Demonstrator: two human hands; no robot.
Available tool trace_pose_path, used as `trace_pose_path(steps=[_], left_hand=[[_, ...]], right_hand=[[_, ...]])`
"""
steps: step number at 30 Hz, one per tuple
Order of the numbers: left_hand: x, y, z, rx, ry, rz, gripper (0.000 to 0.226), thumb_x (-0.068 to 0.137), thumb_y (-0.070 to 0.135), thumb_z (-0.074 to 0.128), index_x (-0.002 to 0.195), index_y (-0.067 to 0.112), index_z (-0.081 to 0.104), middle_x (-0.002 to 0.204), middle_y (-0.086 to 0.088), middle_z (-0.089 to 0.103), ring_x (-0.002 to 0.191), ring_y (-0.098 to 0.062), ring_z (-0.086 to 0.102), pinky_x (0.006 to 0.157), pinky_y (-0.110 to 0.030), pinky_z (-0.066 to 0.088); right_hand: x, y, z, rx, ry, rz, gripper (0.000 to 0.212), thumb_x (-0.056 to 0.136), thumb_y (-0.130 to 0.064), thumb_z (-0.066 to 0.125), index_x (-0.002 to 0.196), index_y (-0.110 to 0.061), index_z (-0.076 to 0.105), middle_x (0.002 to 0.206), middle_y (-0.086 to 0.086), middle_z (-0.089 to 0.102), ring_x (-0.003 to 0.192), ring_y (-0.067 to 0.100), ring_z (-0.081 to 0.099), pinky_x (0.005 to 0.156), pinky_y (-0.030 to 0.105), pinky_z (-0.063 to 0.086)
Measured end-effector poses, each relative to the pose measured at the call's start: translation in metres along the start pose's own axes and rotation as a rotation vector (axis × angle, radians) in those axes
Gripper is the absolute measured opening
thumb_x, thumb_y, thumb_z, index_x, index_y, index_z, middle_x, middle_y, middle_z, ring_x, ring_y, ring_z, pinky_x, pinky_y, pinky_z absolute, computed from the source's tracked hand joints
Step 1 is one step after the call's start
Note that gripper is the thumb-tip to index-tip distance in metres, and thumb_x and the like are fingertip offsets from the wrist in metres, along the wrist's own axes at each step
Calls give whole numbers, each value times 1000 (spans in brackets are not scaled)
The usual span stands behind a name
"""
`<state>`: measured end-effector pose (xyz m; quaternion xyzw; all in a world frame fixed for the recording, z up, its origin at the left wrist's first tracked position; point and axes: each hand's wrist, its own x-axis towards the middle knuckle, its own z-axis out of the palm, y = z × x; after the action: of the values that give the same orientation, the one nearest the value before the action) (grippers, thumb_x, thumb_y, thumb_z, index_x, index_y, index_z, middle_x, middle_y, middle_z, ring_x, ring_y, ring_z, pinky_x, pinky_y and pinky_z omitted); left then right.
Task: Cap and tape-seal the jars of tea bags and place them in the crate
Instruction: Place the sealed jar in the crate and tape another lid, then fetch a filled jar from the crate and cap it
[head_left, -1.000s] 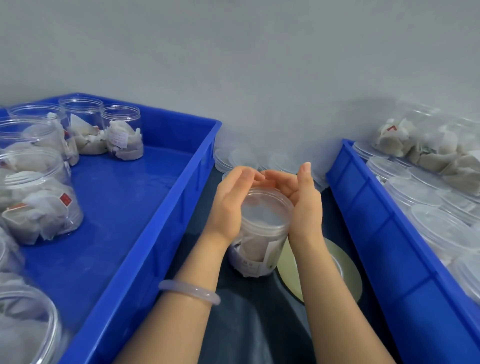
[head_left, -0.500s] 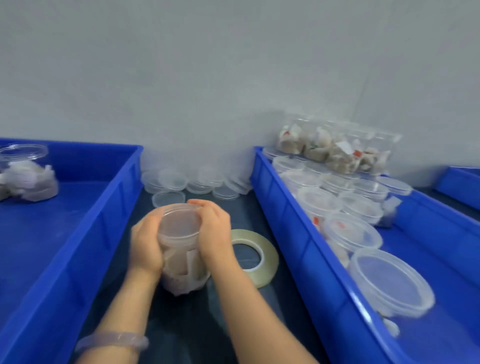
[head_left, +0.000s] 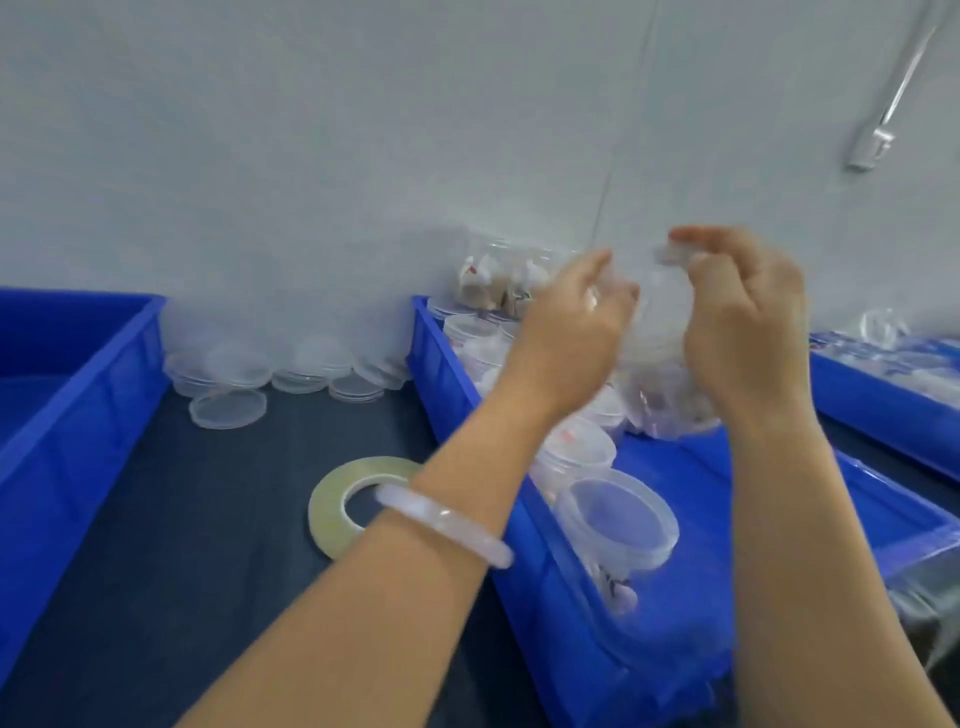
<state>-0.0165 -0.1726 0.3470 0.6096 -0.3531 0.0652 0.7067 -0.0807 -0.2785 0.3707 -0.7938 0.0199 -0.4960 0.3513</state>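
Held above the crate (head_left: 452, 364), gripped both sides: left hand (head_left: 566, 332) and right hand (head_left: 743, 332), fingers (head_left: 592, 265) curled round the jar (head_left: 660, 358) (blurred), likely steadying it for setting down.

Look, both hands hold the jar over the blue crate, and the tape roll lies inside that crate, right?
No. The head view shows the tape roll on the dark table beside the blue crate, not inside it. The left hand and right hand do hold the jar over that crate.
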Motion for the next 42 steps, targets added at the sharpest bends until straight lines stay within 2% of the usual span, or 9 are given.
trace_pose_path(steps=[4,10,15,18,22,25,29,38,42], left_hand=[[0,-40,32,207,-202,-145,32,98,17,48,130,14,51,130,-7,55,121,-19,48,91,-22,36],[-13,-82,31,870,-539,-91,38,98,19,43,135,21,52,134,-8,56,123,-28,49,103,-36,34],[-14,-78,25,975,-397,-67,31,98,24,43,120,17,63,122,-4,63,112,-27,56,90,-36,44],[-19,-66,5,941,-375,-136,30,98,24,42,120,18,62,122,-3,63,113,-25,55,88,-36,46],[-12,-43,-56,1017,-202,-228,36,93,14,45,127,22,56,128,-3,60,115,-27,54,79,-32,39],[-10,-21,-118,1162,-85,-349,32,93,15,49,124,14,56,127,-13,59,115,-33,56,79,-35,40],[-26,3,-205,1305,21,-537,36,94,9,47,130,11,53,129,-11,58,114,-28,57,83,-35,45],[-70,51,-338,1638,23,-931,19,91,10,48,106,4,59,90,-8,56,93,-29,58,70,-34,40],[-105,56,-384,1687,32,-1348,49,91,19,59,137,10,45,134,-12,51,121,-31,50,95,-40,45]], right_hand=[[-7,52,-2,-318,-103,230,40,91,-18,36,118,-16,65,121,7,64,106,18,53,85,23,34],[-24,111,9,-399,-660,555,31,100,-9,37,123,-8,57,119,14,60,110,32,55,85,39,45],[-22,119,24,-826,-834,467,44,104,-26,24,146,-13,27,152,16,26,139,38,24,112,49,21],[-16,102,35,-1011,-783,275,39,102,-24,32,139,-15,38,151,15,25,143,34,16,114,47,17],[-9,39,89,-614,-851,-108,37,97,-9,43,133,-12,50,136,9,52,128,26,42,97,23,23],[-14,-15,153,-443,-917,-202,34,91,-8,47,125,-9,54,127,12,59,116,30,53,82,27,32],[-34,-76,237,-304,-996,-271,42,92,-14,50,134,-11,45,135,11,54,123,29,50,83,25,33],[-104,-175,342,67,-1180,-355,42,94,-24,52,134,-15,44,123,5,59,107,24,55,83,32,45],[-131,-206,357,108,-1324,-414,52,95,-26,53,143,-18,35,140,8,47,120,26,48,85,31,42]])
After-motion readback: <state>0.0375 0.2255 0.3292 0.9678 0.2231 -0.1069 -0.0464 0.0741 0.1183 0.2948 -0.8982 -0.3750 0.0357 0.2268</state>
